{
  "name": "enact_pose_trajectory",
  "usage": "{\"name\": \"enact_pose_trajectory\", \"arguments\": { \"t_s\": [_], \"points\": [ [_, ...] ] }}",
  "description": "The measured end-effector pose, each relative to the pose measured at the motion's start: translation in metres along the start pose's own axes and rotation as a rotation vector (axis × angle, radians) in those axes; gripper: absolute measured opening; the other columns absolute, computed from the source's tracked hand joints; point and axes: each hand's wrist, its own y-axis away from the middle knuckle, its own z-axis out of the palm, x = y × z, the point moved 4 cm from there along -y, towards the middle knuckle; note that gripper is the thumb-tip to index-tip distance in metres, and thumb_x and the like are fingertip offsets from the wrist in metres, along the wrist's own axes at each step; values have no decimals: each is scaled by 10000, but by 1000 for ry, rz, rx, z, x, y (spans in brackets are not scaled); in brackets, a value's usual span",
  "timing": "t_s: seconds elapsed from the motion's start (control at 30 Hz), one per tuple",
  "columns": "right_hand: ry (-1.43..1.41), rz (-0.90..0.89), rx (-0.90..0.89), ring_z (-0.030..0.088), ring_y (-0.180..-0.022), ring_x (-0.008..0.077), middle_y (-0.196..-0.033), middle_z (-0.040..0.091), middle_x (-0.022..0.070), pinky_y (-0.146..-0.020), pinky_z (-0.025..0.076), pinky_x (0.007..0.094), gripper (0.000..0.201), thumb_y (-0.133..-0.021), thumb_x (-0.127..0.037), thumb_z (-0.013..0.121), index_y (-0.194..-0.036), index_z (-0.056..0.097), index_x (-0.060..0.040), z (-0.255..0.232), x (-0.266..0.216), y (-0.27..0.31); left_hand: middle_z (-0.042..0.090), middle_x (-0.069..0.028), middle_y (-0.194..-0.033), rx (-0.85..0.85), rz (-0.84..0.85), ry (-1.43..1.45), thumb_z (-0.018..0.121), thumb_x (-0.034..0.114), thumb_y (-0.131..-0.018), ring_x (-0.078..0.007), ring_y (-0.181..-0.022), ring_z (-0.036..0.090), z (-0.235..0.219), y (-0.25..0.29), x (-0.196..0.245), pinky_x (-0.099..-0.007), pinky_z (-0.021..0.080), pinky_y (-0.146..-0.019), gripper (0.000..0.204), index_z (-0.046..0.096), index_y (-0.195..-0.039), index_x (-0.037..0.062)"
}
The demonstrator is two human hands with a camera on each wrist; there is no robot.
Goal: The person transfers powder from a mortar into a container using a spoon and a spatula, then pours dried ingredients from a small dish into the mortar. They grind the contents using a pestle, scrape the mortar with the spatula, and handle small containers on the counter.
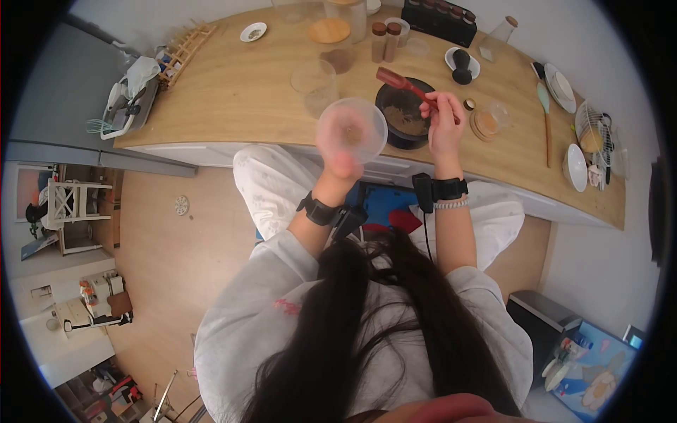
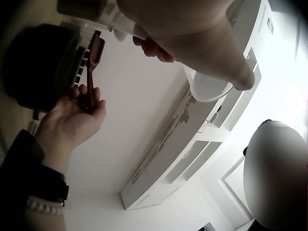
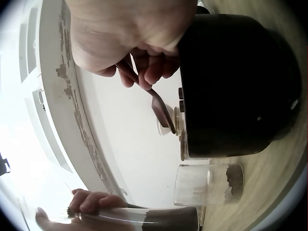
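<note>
My left hand [image 1: 342,166] holds a round translucent plastic container [image 1: 370,120] over the counter's front edge, left of the black pot [image 1: 409,144]. The fingers show through it, and a small brown patch sits near its middle. In the left wrist view the thumb reaches along the pale container [image 2: 208,89]. My right hand [image 1: 444,123] grips the handle of a dark red scoop [image 1: 393,77]. Its head points left across the pot's far side, above brown powder [image 1: 403,121] inside. The scoop [image 3: 162,113] hangs beside the pot's rim in the right wrist view.
Clear jars, one with a wooden lid [image 1: 330,30], stand behind my left hand. Two brown-capped shakers [image 1: 379,44] and a black rack [image 1: 437,22] are farther back. A small glass jar [image 1: 497,113] and a spatula [image 1: 543,99] lie right of the pot; white bowls [image 1: 576,168] sit beyond.
</note>
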Motion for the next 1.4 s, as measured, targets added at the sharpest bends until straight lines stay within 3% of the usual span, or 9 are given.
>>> {"name": "enact_pose_trajectory", "arguments": {
  "t_s": [0.23,0.3,0.43,0.73,0.93,1.03,1.1,1.23,1.4],
  "points": [
    [-7,14,-1,547,-676,109,-760,591,66,-595,428,220,208,-928,-159,501,-900,602,20,1,-2,0,563,-84,-858,-73,103,-17,488,743,-723,-182,-812,535,1,7,-14,-305,428,-762,803,525,-932,-32],
    [-6,11,-7,547,-676,109,-760,591,66,-594,428,219,210,-929,-161,501,-901,602,21,-1,0,0,560,-77,-865,83,28,37,498,728,-730,-174,-802,531,0,8,-17,-297,428,-749,792,518,-946,-34],
    [-5,5,-15,544,-672,108,-759,590,66,-594,427,217,214,-931,-164,499,-903,602,22,-1,1,-1,554,-69,-866,105,66,-9,500,717,-737,-165,-792,524,-2,4,-32,-285,426,-734,779,513,-950,-32],
    [-13,14,-15,536,-674,108,-760,588,71,-601,423,217,213,-931,-160,498,-907,602,24,1,-2,1,525,-50,-828,107,-48,67,552,651,-749,-147,-771,511,-22,-8,-87,-264,412,-683,684,516,-935,-6],
    [-16,-12,-14,531,-668,109,-762,587,72,-606,422,217,213,-932,-157,495,-906,602,25,1,-2,1,520,-48,-822,110,26,45,544,670,-741,-145,-770,510,-22,-7,-80,-284,417,-679,700,519,-921,-6],
    [-23,9,-2,536,-667,112,-763,590,75,-604,425,219,208,-931,-151,495,-906,600,26,-1,0,0,525,-47,-824,111,-111,67,543,678,-735,-150,-780,516,-21,-3,-96,-291,422,-707,714,524,-936,-7],
    [-14,9,-2,540,-669,114,-762,591,77,-603,428,221,206,-930,-149,495,-908,598,28,-1,-1,-2,539,-47,-839,152,10,125,548,683,-727,-151,-807,522,-16,0,-78,-281,423,-736,723,529,-950,-5],
    [-20,-21,-3,547,-672,119,-759,591,80,-601,432,227,206,-929,-147,496,-908,596,32,-1,0,0,554,-51,-857,112,48,7,553,695,-711,-157,-836,525,-17,-4,-77,-284,423,-765,741,535,-951,-5],
    [-31,-8,4,542,-672,118,-760,590,80,-604,429,226,205,-929,-143,495,-908,597,33,-1,-1,1,556,-63,-858,74,-28,-42,548,706,-700,-169,-843,525,-21,-1,-94,-297,422,-777,765,529,-930,-23]
  ]
}}
